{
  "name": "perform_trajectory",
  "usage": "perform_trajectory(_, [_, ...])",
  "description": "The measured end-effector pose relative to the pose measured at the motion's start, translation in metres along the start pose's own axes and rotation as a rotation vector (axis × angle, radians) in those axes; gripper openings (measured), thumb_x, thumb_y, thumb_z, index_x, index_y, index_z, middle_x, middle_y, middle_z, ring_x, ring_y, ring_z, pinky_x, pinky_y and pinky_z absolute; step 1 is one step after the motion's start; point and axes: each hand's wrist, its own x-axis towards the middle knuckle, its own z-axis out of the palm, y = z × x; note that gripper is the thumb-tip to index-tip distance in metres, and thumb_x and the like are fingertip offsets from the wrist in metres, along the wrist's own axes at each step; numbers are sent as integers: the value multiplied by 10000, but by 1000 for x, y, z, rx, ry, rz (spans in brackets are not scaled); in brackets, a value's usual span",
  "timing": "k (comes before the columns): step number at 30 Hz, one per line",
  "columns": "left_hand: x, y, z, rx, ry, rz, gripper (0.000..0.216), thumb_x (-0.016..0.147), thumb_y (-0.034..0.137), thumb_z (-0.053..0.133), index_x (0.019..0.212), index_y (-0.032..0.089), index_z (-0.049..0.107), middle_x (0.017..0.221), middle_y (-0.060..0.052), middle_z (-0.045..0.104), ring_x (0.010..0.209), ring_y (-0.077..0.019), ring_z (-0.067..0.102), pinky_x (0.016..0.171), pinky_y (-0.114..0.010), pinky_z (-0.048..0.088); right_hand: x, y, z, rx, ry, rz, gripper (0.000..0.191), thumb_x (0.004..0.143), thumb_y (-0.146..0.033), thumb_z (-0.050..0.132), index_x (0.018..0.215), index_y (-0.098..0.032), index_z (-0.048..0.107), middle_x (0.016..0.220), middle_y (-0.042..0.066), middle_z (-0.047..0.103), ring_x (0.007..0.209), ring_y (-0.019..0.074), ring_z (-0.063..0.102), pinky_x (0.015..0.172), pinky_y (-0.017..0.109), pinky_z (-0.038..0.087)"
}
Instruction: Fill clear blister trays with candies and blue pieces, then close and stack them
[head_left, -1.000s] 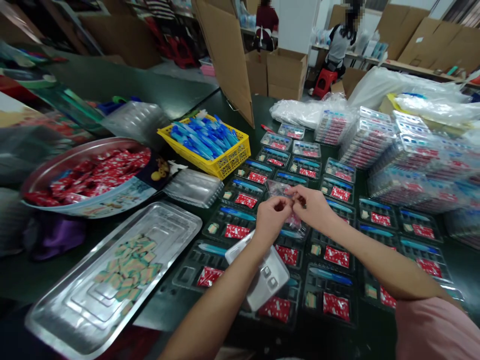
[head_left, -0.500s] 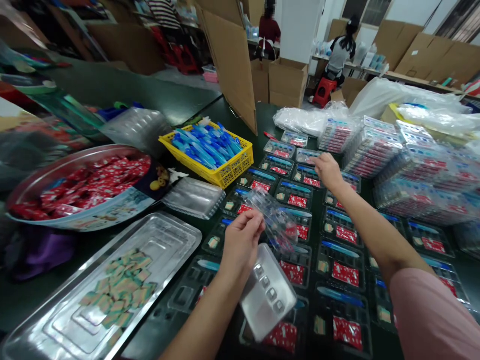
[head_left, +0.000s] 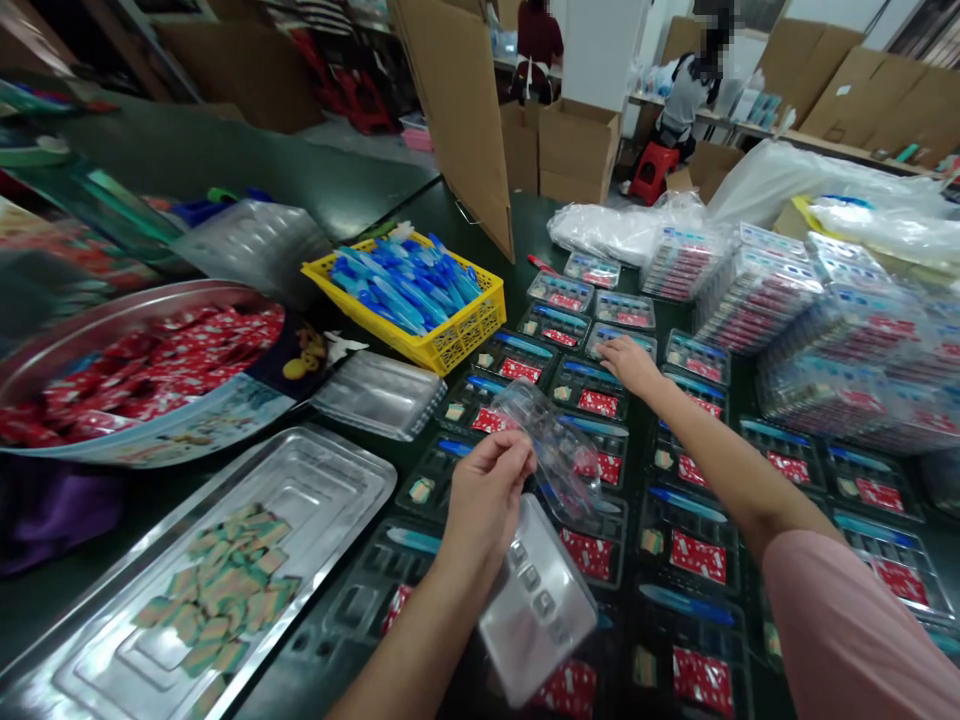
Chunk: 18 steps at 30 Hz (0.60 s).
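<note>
My left hand is closed on a clear plastic lid, holding it tilted above the rows of black trays. More clear lids stick out under that wrist. My right hand reaches forward and lies palm-down, fingers stretched, on a clear-lidded tray in the far rows. Each open tray holds a blue pen-like piece, a red packet and a small pale block.
A yellow basket of blue pieces stands at centre left, beside a clear lid stack. Left: a round pan of red packets and a steel tray of pale blocks. Packed stacks stand right. Two people sit far back.
My two hands came apart from the lid. The right hand reached forward to the far trays, then drew back a little and settled on a lidded one. The left keeps the lid.
</note>
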Motion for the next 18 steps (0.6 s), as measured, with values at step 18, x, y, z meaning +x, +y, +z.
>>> perform_trajectory(18, [4, -3, 5, -25, 15, -64, 213, 574, 268, 812, 618, 153, 637, 593, 28, 550, 556, -61, 477, 563, -170, 409, 15, 6, 19, 109, -33, 325, 486, 975, -455, 434, 1408, -244, 493, 1573, 112, 336, 1447, 338, 264, 1102, 665, 241])
